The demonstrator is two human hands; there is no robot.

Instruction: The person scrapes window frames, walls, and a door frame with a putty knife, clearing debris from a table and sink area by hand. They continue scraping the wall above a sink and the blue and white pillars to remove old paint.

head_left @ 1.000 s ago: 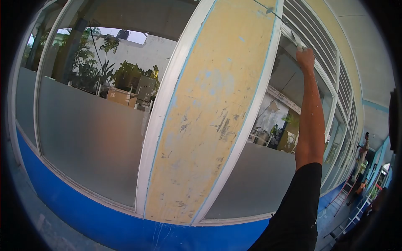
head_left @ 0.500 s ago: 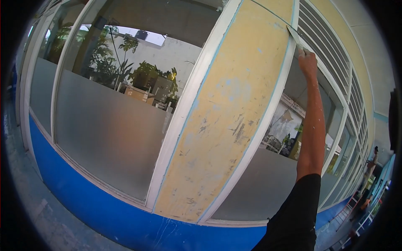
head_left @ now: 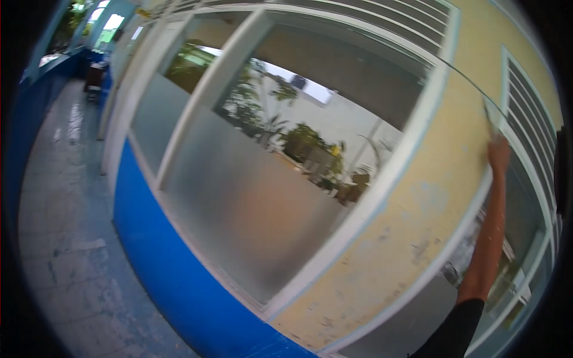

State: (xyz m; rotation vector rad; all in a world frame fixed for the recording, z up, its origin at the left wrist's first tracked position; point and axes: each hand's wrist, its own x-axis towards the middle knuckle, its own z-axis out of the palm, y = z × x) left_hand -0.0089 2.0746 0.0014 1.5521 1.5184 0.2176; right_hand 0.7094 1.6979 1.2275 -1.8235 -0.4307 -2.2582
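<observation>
My right hand (head_left: 498, 154) is raised high at the right, its fingers closed round a scraper (head_left: 489, 116). The thin flat blade points up along the right side of the yellow wall panel (head_left: 412, 209), close to a dark cable (head_left: 468, 80) that crosses the panel. Motion blur hides whether the blade touches the surface. Blue and dark patches mark the panel's lower part. My left hand is out of view.
Left of the panel stands a white-framed window (head_left: 262, 203) with frosted lower glass. Louvre slats (head_left: 528, 113) run beside my hand. Below lies a blue wall base (head_left: 173, 238) and a worn tiled floor (head_left: 83, 256) leading down a corridor.
The view has swung left, so the panel and my right arm now appear further right and the corridor has come into sight. The scraper is still in my right hand near the cable.
</observation>
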